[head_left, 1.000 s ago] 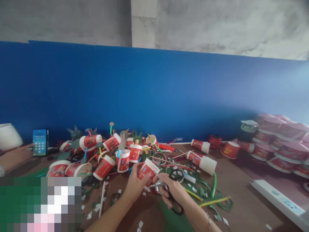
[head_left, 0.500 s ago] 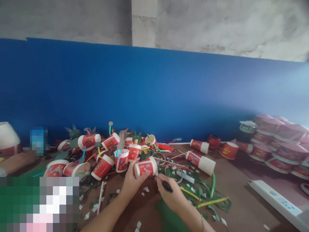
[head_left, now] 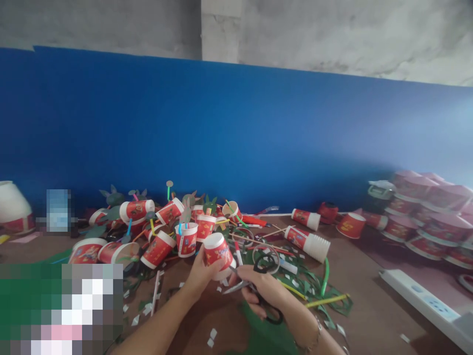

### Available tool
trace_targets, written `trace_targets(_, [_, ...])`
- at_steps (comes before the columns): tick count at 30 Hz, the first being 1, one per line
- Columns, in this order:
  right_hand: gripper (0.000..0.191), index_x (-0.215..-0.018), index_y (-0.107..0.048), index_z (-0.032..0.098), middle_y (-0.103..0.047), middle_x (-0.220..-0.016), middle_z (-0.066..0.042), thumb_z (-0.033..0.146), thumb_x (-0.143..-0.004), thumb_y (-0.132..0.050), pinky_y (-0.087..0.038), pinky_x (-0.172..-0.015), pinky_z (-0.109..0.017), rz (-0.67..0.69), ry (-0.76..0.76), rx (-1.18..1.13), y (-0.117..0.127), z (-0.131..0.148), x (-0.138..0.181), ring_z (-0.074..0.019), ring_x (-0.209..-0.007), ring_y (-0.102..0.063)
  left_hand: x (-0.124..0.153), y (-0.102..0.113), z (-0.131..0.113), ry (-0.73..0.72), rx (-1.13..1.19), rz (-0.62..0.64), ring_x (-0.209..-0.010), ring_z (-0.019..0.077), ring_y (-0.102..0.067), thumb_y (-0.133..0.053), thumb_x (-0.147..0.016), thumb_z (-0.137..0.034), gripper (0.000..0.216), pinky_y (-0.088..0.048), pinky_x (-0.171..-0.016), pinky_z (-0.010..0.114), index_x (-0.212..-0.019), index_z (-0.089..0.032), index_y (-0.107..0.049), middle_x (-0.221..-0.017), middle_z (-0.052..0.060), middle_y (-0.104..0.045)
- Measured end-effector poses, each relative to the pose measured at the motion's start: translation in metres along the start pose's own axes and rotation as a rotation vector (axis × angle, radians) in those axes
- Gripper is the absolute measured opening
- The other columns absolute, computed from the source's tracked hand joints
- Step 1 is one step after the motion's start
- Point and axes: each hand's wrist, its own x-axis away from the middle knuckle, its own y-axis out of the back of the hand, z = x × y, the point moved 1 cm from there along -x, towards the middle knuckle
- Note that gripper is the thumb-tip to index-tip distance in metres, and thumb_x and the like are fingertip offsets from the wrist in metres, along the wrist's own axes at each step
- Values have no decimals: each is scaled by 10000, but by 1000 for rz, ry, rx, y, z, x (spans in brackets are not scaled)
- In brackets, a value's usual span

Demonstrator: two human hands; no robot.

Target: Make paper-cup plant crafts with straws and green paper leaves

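My left hand (head_left: 201,276) grips a small red paper cup (head_left: 219,254), held upside down with its white base up. My right hand (head_left: 262,291) holds black-handled scissors (head_left: 258,296), fingers through the loops; the blades point left and meet the cup's rim. Both hands hover low over the brown table (head_left: 369,305), just in front of a heap of red cups (head_left: 162,236).
Coloured straws and green paper leaves (head_left: 314,291) and white scraps litter the table. A stack of cups (head_left: 308,244) lies on its side at right. Red bowls (head_left: 424,217) are piled far right; a white power strip (head_left: 428,305) lies near the edge. A blue board (head_left: 236,138) backs the table.
The cup has been turned from lying sideways to base-up in my left hand. The scissors have come back to its rim. The other person's hand at far left is gone.
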Motion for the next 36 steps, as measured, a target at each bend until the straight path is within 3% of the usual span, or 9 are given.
trace_targets(3, [271, -804, -557, 206, -352, -373, 104, 381, -855, -357, -222, -290, -174, -92, 22, 229, -1, -12, -5, -67, -253, -310, 1, -1, 2, -11, -59, 1, -824, 201, -633, -736, -587, -331, 517, -515, -742, 330, -1035, -176, -530, -935, 52, -667])
trace_targets(7, [212, -694, -565, 187, -482, -495, 56, 326, -829, -481, -301, -389, -167, -320, 273, 464, 3, -13, -3, -60, -408, -423, -1, 2, 2, -87, -193, -63, -825, 202, -629, -719, -584, -283, 515, -511, -766, 344, -1046, -176, -517, -932, 47, -662])
trace_targets(9, [223, -739, -598, 184, -469, -467, 62, 333, -839, -465, -283, -362, -171, -261, 214, 433, 10, -8, 2, -60, -371, -406, -4, 5, 2, -145, -267, -151, -858, 218, -626, -723, -583, -286, 562, -504, -792, 364, -1085, -173, -499, -970, 64, -654])
trace_targets(11, [282, -823, -622, 184, -389, -386, 92, 363, -861, -407, -222, -300, -175, -90, 74, 337, 20, -1, 8, -58, -272, -331, -6, 8, 0, -237, -357, -214, -901, 233, -617, -726, -600, -292, 582, -493, -818, 386, -1114, -180, -477, -1008, 78, -639])
trace_targets(13, [312, -857, -634, 166, -373, -370, 101, 382, -860, -410, -213, -284, -169, 76, 70, 211, 31, 6, 15, -56, -243, -337, -6, 10, -1, -370, -473, -216, -944, 244, -602, -715, -635, -280, 554, -476, -848, 407, -1124, -194, -469, -1033, 82, -624])
trace_targets(17, [343, -914, -624, 138, -390, -381, 104, 422, -852, -441, -232, -287, -157, 77, 165, 42, 40, 16, 22, -57, -243, -380, -2, 8, -1, -648, -808, -156, -1083, 279, -537, -648, -680, -171, 475, -390, -948, 482, -1125, -213, -487, -1124, 95, -591])
trace_targets(20, [344, -911, -619, 136, -417, -387, 99, 426, -854, -445, -259, -294, -161, 54, 186, 65, 31, 16, 22, -56, -238, -385, 2, 5, 1, -754, -963, -114, -1153, 279, -489, -578, -686, -94, 475, -334, -1001, 505, -1133, -211, -469, -1182, 100, -567])
trace_targets(29, [326, -905, -606, 149, -428, -380, 97, 377, -881, -375, -289, -307, -165, -11, 114, 165, 15, 7, 11, -62, -236, -403, 0, 3, 1, -772, -960, 49, -1172, 250, -443, -515, -685, -47, 565, -344, -1016, 463, -1217, -205, -409, -1201, 97, -527])
trace_targets(36, [322, -898, -609, 150, -421, -356, 100, 344, -888, -352, -273, -306, -153, -40, 123, 202, 13, 5, 8, -61, -235, -414, 3, 2, -4, -744, -1024, 67, -1193, 256, -426, -496, -663, -34, 561, -277, -1048, 490, -1193, -210, -442, -1219, 88, -533])
